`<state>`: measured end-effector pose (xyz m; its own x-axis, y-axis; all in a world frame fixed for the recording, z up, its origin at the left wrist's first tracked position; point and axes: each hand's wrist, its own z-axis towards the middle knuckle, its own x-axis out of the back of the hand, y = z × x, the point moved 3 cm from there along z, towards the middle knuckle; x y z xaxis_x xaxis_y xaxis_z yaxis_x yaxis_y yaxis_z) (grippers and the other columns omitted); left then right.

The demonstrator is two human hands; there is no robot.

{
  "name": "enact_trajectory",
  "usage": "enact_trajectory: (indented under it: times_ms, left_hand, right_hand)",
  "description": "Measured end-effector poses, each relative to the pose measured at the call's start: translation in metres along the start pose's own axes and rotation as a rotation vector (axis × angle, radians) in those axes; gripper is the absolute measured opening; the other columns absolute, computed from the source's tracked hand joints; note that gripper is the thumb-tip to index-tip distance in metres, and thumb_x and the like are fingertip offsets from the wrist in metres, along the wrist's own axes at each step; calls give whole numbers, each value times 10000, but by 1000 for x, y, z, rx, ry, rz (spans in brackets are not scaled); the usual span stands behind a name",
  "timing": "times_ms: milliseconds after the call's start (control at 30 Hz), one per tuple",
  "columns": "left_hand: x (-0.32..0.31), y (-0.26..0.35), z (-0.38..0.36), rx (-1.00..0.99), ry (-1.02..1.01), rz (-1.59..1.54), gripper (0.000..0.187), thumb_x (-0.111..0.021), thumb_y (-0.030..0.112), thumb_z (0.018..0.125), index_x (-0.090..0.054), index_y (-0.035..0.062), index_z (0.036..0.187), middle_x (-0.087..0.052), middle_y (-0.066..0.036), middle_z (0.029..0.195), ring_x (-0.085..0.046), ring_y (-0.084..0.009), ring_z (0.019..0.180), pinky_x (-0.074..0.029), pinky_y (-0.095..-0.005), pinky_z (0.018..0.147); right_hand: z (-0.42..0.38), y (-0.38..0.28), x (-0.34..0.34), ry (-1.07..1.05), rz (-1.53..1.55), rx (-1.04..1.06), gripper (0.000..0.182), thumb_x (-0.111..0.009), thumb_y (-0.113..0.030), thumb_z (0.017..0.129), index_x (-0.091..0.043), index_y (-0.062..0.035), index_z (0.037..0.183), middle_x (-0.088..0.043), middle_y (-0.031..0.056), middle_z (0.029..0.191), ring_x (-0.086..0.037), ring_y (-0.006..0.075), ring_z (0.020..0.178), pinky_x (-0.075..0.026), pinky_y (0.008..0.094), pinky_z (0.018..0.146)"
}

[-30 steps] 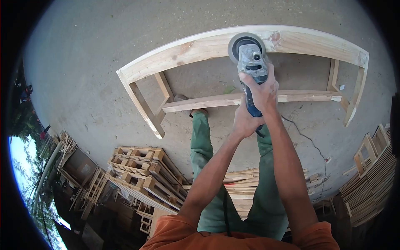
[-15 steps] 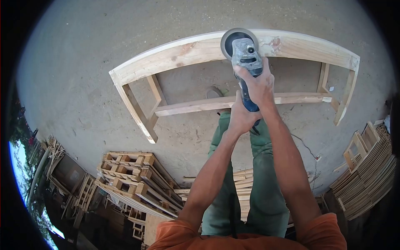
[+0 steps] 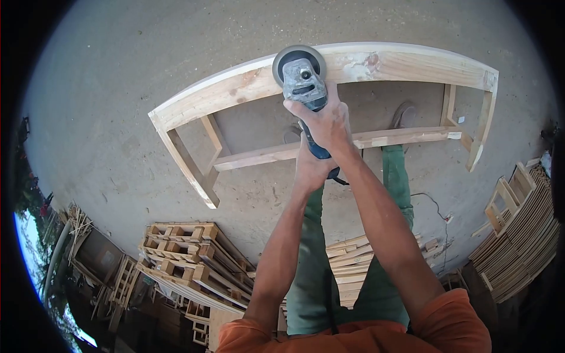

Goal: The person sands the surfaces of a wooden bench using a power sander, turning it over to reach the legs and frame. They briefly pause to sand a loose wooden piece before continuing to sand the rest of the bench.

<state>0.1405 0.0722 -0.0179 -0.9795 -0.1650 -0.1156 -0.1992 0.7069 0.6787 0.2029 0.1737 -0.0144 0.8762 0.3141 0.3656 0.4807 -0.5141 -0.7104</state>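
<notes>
An angle grinder [image 3: 304, 85] with a round disc lies over the curved top board of a wooden frame [image 3: 424, 62], left of the board's middle. My right hand [image 3: 329, 123] wraps the grinder's body just behind its dusty grey head. Further back, my left hand [image 3: 312, 165] grips the blue rear handle, where a dark cord comes out. The disc overlaps the pale wood in this view. To the right of the disc, the board carries a rough whitish patch with reddish marks. A lower rail [image 3: 406, 136] runs across the frame beneath my hands.
Stacked wooden pallets [image 3: 182, 247] stand at the lower left. A tall pile of slatted wood [image 3: 518, 235] is at the right, with loose boards [image 3: 348, 265] behind my legs. A thin cable [image 3: 436, 206] lies on the concrete floor [image 3: 118, 147].
Both hands have moved the grinder left along the curved board. My right leg has shifted outward, and its shoe now shows inside the frame.
</notes>
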Motion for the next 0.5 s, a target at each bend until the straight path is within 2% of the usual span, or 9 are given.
enact_trajectory:
  times_ms: [67, 133, 200, 267, 367, 433, 500]
  left_hand:
    - [-23, -7, 6, 6, 6, 7, 834, -917, 282, 692, -461, 20, 1339, -643, -120, 1213, -632, -213, 1096, -509, -353, 949]
    - [-51, -10, 6, 17, -6, -25, 808, -918, 285, 685, -473, 16, 1304, -656, -121, 1186, -645, -218, 1066, -517, -359, 936]
    - [-70, -10, 4, 10, -4, -8, 792, -918, 291, 685, -477, 8, 1278, -671, -132, 1151, -660, -226, 1036, -525, -367, 922]
    - [-86, -8, -2, 135, -106, 69, 918, -909, 321, 710, -410, 23, 1421, -627, -118, 1275, -626, -236, 1148, -490, -372, 1005]
    - [-101, -10, 2, 160, -134, 127, 901, -908, 332, 702, -422, 17, 1394, -640, -151, 1245, -649, -258, 1121, -505, -377, 971]
    - [-110, -18, 5, 165, -165, 210, 886, -908, 337, 699, -433, 21, 1377, -644, -170, 1231, -656, -262, 1091, -513, -372, 944]
    - [-108, -20, 0, 142, -118, 194, 882, -909, 330, 703, -436, 20, 1381, -646, -159, 1230, -653, -253, 1089, -514, -369, 949]
  right_hand:
    - [7, 5, 29, 61, 99, 1, 763, -834, -507, 761, -570, 34, 1230, -721, 253, 1024, -733, 385, 980, -558, 444, 852]
    - [7, 14, 54, 66, 89, -22, 745, -838, -488, 764, -573, 22, 1237, -728, 235, 1028, -732, 380, 984, -554, 445, 863]
    - [1, 23, 74, 113, 40, 6, 723, -832, -469, 775, -576, 5, 1256, -736, 206, 1036, -736, 337, 977, -552, 432, 870]
    - [-6, 38, 89, 126, 27, -12, 708, -823, -458, 788, -578, -5, 1275, -736, 193, 1045, -733, 313, 968, -548, 424, 877]
    - [-4, 53, 109, 204, 65, -16, 706, -815, -453, 797, -581, 6, 1279, -733, 187, 1053, -729, 306, 955, -550, 418, 867]
    - [-2, 59, 120, 248, 59, -38, 720, -842, -465, 776, -548, 12, 1227, -725, 201, 1007, -734, 329, 913, -567, 426, 832]
    - [-4, 56, 115, 210, 93, -42, 724, -844, -467, 773, -552, 21, 1221, -724, 204, 1011, -732, 325, 909, -569, 427, 832]
